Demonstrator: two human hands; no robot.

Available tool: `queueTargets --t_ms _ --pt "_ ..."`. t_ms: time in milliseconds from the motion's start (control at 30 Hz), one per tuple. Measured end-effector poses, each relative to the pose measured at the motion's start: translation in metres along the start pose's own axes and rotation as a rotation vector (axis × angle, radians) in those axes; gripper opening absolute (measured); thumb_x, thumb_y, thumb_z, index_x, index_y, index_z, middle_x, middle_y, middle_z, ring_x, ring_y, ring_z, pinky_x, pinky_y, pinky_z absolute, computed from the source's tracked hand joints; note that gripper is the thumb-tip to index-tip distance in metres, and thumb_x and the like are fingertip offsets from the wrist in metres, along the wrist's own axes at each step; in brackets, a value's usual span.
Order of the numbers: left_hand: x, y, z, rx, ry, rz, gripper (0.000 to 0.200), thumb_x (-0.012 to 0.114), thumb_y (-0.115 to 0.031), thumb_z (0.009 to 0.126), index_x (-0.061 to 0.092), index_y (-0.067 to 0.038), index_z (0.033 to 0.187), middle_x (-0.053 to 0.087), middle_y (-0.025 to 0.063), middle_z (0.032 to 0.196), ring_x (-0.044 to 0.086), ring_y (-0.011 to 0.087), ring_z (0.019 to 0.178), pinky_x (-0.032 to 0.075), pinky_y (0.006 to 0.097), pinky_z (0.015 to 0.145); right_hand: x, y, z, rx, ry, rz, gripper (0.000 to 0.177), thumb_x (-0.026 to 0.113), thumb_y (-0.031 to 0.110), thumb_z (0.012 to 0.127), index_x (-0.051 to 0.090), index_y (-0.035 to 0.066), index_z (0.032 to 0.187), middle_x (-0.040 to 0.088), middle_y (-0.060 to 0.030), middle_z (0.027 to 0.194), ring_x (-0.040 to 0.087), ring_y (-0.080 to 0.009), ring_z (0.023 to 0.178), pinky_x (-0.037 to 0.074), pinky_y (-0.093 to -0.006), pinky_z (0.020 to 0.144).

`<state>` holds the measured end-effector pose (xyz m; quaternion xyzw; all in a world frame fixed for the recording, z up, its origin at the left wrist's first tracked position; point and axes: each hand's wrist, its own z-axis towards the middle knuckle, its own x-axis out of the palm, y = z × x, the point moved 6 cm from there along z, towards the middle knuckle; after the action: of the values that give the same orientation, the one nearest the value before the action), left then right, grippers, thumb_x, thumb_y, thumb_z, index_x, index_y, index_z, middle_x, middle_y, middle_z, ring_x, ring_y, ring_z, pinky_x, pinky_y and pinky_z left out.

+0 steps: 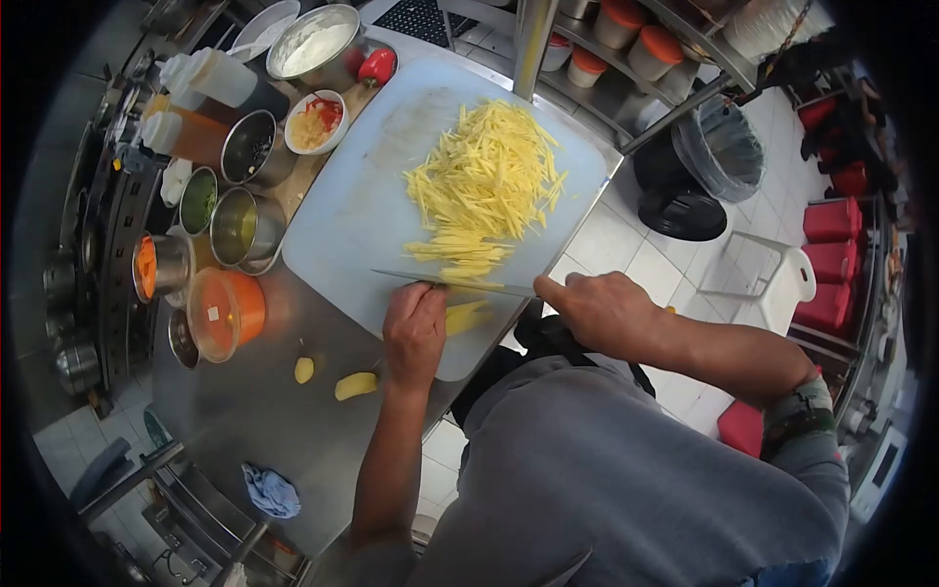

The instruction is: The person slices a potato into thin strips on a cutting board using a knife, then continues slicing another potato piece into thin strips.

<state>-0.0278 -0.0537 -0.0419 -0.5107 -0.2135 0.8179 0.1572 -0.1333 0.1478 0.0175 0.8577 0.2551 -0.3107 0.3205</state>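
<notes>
My right hand [606,308] is wrapped around the handle of a kitchen knife [504,288], its blade lying across the near part of a white cutting board [342,210]. Just this side of the blade, my left hand [414,328] has its fingers curled down on yellow potato slices [468,317]; the fingertips are partly hidden. Beyond the knife, freshly cut sticks lie in a row, and a large heap of thin potato strips [489,166] covers the board's far right. Two potato pieces, a small one [304,370] and a longer one [356,385], rest on the steel table.
Left of the board stand a bowl of chopped vegetables [316,122], metal containers [246,227], squeeze bottles [186,135] and an orange tub [225,311]. A red pepper [378,67] touches the far corner area. A blue cloth [271,491] lies on the steel table [323,460].
</notes>
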Motion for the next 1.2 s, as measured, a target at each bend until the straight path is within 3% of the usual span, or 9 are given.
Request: queueTargets --t_ms 333,467,567,900,1100,1200 --pt "0.004 0.001 -0.003 -0.013 -0.025 0.015 0.020 0.077 0.005 0.082 0.074 -0.004 0.100 0.071 0.0098 0.097 0.068 0.0303 0.086 0.056 0.0406 0.076 0.013 0.001 0.016 -0.043 -0.049 0.026 0.027 0.054 0.011 0.098 0.048 0.008 0.124 0.069 -0.0206 0.092 0.072 -0.0409 0.082 0.057 -0.0503 0.070" --pt "0.002 0.000 -0.003 -0.007 -0.067 -0.028 0.020 0.077 0.005 0.083 0.074 -0.004 0.101 0.071 0.0109 0.096 0.067 0.0308 0.086 0.056 0.0410 0.075 0.018 0.001 0.024 -0.014 -0.053 0.030 0.023 0.055 0.007 0.097 0.052 0.006 0.120 0.073 -0.0168 0.096 0.074 -0.0381 0.087 0.059 -0.0473 0.071" --pt "0.004 0.003 -0.005 0.004 -0.063 -0.006 0.020 0.077 0.004 0.083 0.074 -0.003 0.100 0.071 0.0109 0.096 0.067 0.0315 0.086 0.056 0.0413 0.075 0.013 0.002 0.019 -0.064 -0.127 0.036 0.021 0.052 0.011 0.099 0.048 0.006 0.119 0.070 -0.0211 0.089 0.072 -0.0411 0.080 0.057 -0.0503 0.068" --pt "0.004 0.006 -0.009 -0.038 -0.026 0.009 0.014 0.074 0.005 0.084 0.072 -0.003 0.095 0.070 0.0123 0.095 0.067 0.0342 0.087 0.056 0.0428 0.077 0.025 0.000 0.016 -0.030 -0.089 0.046 0.020 0.053 0.011 0.098 0.050 0.004 0.116 0.071 -0.0197 0.086 0.073 -0.0392 0.082 0.058 -0.0507 0.068" --pt "0.005 0.005 0.001 -0.010 -0.060 -0.007 0.015 0.074 0.006 0.084 0.071 -0.002 0.097 0.069 0.0123 0.094 0.066 0.0342 0.085 0.055 0.0433 0.076 0.014 0.006 0.016 -0.046 -0.030 0.044 0.023 0.053 0.013 0.098 0.050 0.005 0.119 0.071 -0.0210 0.094 0.073 -0.0398 0.083 0.058 -0.0511 0.069" --pt "0.004 -0.002 -0.001 0.002 -0.050 -0.019 0.016 0.075 0.005 0.084 0.071 -0.002 0.097 0.068 0.0120 0.094 0.065 0.0337 0.084 0.055 0.0430 0.074 0.029 -0.005 0.028 -0.048 -0.098 0.114 0.024 0.054 0.013 0.098 0.051 0.005 0.120 0.072 -0.0193 0.088 0.073 -0.0397 0.082 0.058 -0.0511 0.069"
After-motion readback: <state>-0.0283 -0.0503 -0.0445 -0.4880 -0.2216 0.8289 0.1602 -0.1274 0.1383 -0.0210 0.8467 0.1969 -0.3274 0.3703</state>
